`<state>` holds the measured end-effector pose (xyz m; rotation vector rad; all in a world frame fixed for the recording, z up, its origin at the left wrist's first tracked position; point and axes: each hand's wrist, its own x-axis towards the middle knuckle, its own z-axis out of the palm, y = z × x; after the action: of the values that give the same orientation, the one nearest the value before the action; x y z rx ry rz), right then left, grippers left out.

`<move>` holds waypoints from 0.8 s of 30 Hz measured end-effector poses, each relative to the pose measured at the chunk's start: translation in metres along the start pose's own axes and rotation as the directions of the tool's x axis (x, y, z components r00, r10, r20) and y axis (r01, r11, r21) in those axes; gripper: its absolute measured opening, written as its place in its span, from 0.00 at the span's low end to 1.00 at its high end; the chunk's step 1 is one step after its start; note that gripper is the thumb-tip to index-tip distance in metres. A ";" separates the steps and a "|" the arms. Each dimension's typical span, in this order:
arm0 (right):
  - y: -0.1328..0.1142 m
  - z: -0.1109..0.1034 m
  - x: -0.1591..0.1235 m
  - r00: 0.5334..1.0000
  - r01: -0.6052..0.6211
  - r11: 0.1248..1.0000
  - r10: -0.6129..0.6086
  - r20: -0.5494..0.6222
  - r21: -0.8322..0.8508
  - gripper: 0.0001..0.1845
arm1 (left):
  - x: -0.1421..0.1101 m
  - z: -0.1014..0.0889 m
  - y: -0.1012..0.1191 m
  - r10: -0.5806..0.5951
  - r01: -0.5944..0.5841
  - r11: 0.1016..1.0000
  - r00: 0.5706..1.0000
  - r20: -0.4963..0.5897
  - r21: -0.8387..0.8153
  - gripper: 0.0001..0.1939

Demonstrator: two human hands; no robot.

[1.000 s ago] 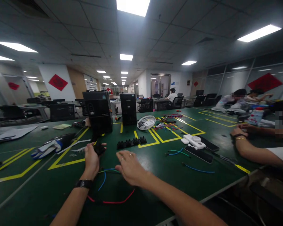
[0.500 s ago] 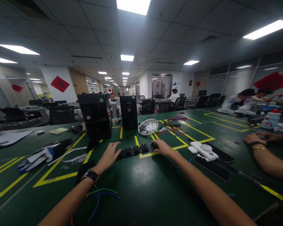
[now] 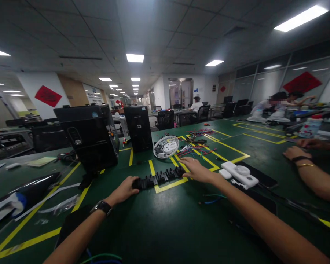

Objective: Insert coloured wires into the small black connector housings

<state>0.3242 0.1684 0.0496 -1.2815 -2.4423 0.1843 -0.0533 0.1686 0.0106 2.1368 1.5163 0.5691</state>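
Note:
A row of black plastic pieces with upright prongs (image 3: 161, 177) lies on the green table, crossing yellow tape. My left hand (image 3: 126, 189) is closed around the row's left end, thumb toward me. At the opposite end, my right hand (image 3: 196, 169) has the last piece between thumb and fingers; part of it is hidden. Just behind the row rests a white slotted basket (image 3: 167, 146) with small parts inside. Loose coloured wires (image 3: 202, 150) lie beyond my right hand. Blue and green wires (image 3: 213, 200) lie under my right forearm.
Two black computer towers (image 3: 90, 141) (image 3: 138, 128) stand behind the row. At right are a white device (image 3: 239, 173), dark phones (image 3: 261, 174) and a co-worker's hands (image 3: 299, 152). A plastic bag (image 3: 64, 205) and a glove (image 3: 8, 209) lie at left.
Both hands moved from nearer me to the row's two ends. The right hand brought a black piece to the right end. My view has shifted, and the row appears closer.

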 end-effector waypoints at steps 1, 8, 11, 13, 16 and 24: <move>0.003 -0.014 -0.017 1.000 0.003 1.000 -0.003 -0.018 0.008 0.33 | 0.009 0.007 0.009 0.028 -0.028 1.000 1.000 0.002 -0.003 0.28; 0.003 -0.057 -0.129 0.985 -0.147 0.988 0.151 0.086 -0.047 0.19 | 0.061 0.066 0.080 0.120 -0.121 0.991 0.993 -0.008 -0.064 0.35; -0.005 -0.042 -0.141 0.978 -0.179 0.973 0.193 0.083 -0.147 0.17 | 0.053 0.069 0.098 0.117 -0.119 0.992 0.993 -0.033 -0.053 0.32; -0.008 -0.029 -0.138 0.973 -0.190 0.958 0.213 0.086 -0.216 0.14 | 0.033 0.061 0.104 0.088 -0.092 0.989 0.995 -0.040 -0.119 0.30; -0.007 -0.019 -0.132 0.970 -0.185 0.940 0.222 0.102 -0.288 0.09 | -0.012 0.045 0.110 -0.048 0.027 0.912 0.998 -0.042 -0.408 0.32; -0.034 -0.030 -0.107 0.964 -0.228 0.973 0.222 -0.147 -0.024 0.09 | -0.110 0.041 0.098 -0.138 -0.101 0.527 0.970 -0.202 -0.844 0.34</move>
<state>0.3648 0.0600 0.0585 -1.5343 -2.1889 0.0982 0.0107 0.0305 0.0272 1.2740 0.9925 1.2990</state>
